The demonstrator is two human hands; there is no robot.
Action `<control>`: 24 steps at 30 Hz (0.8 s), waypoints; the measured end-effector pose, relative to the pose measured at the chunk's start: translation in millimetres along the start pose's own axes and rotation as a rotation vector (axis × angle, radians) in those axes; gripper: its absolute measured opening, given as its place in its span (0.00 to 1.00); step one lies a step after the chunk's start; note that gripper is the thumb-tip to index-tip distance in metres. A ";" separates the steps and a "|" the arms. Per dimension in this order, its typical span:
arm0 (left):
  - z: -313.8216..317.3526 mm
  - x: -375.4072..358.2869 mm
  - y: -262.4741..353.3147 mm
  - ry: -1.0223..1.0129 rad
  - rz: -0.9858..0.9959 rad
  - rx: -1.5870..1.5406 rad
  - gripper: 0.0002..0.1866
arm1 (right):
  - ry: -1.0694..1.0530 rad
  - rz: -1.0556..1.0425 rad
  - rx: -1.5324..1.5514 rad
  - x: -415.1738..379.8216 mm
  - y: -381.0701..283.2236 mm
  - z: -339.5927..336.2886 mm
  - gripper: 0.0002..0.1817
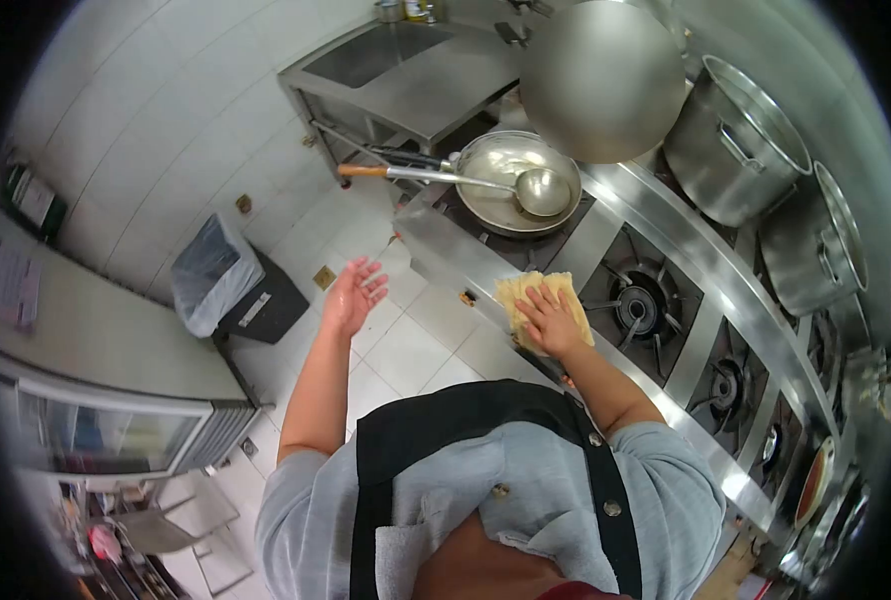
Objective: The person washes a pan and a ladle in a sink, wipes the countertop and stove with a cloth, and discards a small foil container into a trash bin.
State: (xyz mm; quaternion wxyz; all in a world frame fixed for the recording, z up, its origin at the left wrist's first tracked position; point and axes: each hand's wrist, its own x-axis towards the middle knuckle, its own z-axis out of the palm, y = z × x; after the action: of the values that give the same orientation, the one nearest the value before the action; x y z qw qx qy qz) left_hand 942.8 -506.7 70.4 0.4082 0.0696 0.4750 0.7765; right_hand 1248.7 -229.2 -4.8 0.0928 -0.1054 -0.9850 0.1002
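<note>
My right hand (549,318) lies flat, fingers spread, on a yellow cloth (518,292), pressing it against the steel front edge of the stove (446,247). Raised over the tiled floor, my left hand (354,296) holds nothing, with its fingers apart. Beyond the cloth sits a wide pan (496,153) on a burner. A ladle (543,192) rests in it, its wooden-ended handle reaching out to the left. Just right of the cloth is a bare burner (638,308).
Two large steel pots (721,160) stand behind the burners at the right. A steel sink (381,52) is at the back. On the left are a lined bin (266,300) and a glass-door fridge (106,428). A blurred round area covers part of the back.
</note>
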 end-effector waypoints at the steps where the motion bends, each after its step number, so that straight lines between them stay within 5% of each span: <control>1: 0.0 18.3 9.9 0.005 0.015 -0.054 0.30 | 0.010 0.018 0.000 3.6 -0.9 0.5 0.25; 6: 19.9 81.7 43.3 0.063 0.070 -0.298 0.37 | 0.063 0.046 0.085 18.3 -0.8 4.7 0.23; 12: 48.1 113.9 72.4 0.025 0.068 -0.343 0.34 | 0.237 0.171 0.148 53.7 -6.0 -12.8 0.09; 16: 25.0 146.6 72.9 -0.078 0.069 -0.397 0.32 | 0.278 0.220 0.167 81.4 -35.8 -13.0 0.10; 19: 20.2 155.5 79.9 -0.037 -0.025 -0.381 0.30 | 0.077 0.226 0.772 116.3 -54.2 -6.9 0.11; 21: 7.8 175.7 85.2 0.071 -0.167 -0.480 0.31 | -0.074 0.279 1.005 138.8 -65.6 -5.3 0.13; 24: -3.3 199.2 94.0 -0.039 -0.102 -0.407 0.33 | -0.259 0.398 1.240 175.0 -84.0 -10.3 0.19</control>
State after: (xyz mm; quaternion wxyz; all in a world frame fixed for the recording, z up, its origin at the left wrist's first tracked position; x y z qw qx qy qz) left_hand 757.0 -389.7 87.6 0.4619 -0.0236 0.3031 0.8332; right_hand 1066.8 -268.2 51.7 -0.0030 -0.1994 -0.7099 0.6754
